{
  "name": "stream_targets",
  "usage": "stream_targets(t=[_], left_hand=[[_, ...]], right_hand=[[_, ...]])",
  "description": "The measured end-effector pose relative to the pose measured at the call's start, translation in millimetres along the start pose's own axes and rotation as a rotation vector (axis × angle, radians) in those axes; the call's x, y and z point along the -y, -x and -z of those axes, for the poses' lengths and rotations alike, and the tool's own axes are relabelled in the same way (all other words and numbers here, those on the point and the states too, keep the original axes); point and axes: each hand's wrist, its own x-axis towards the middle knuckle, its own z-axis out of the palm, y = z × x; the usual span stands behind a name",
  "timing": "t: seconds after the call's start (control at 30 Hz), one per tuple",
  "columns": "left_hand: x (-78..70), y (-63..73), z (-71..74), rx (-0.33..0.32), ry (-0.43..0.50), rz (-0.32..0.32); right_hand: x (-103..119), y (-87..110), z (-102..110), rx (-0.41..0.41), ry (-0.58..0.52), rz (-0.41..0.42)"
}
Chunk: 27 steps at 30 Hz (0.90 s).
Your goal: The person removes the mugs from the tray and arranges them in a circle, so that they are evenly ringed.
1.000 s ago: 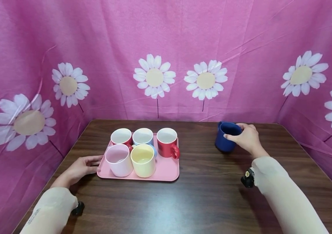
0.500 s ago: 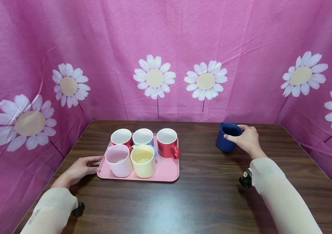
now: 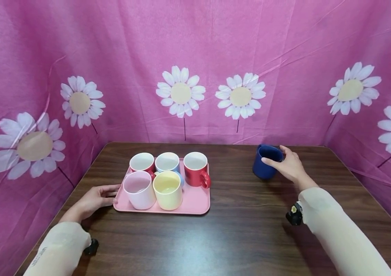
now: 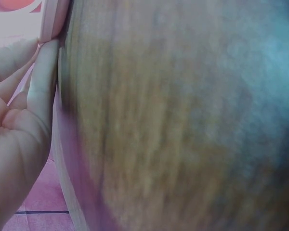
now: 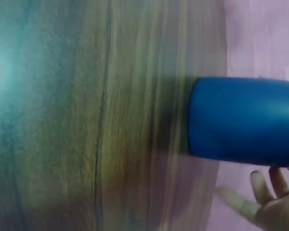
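Note:
In the head view, a dark blue mug (image 3: 265, 167) stands upright on the table at right. My right hand (image 3: 290, 165) is at its rim, thumb stretched across the near side and fingers spread. In the right wrist view, the fingers (image 5: 264, 185) of that hand lie loosely beside the mug; exact contact is unclear. On the left, my left hand (image 3: 93, 199) rests straight fingers and thumb against the left edge of a pink tray (image 3: 195, 205). It carries a pink mug (image 3: 142, 195), a yellow mug (image 3: 168, 197), a light blue mug (image 3: 168, 163) and two red mugs, one with its handle outward (image 3: 195, 174).
Dark wood-grain table (image 3: 188, 245) extends between the tray and the blue mug and toward the front. A pink cloth (image 3: 209, 46) printed with white daisies hangs behind and along both sides.
My right hand's fingers have loosened and spread from the blue mug, which has hardly moved. The left hand and tray stay in place; the head view shifts slightly.

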Motion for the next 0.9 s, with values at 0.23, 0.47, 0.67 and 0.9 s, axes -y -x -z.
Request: stream_targets(t=[0.23,0.47,0.67,0.9], left_hand=[[1.4,-0.4,-0.4,-0.006,-0.004,0.007],[-1.6,0.1,-0.6,-0.010,-0.017,0.005],[-4.5,0.9,-0.9,-0.009,-0.016,0.004],[-4.0,1.3,-0.9,-0.012,-0.013,0.010]], right_hand=[[23,10.9,-8,-0.079,-0.001,-0.011],[54,29.2,-27,-0.195,0.027,0.002],[82,43.5,-43,-0.166,0.038,0.047],[109,53.0,-65,-0.135,0.012,0.096]])
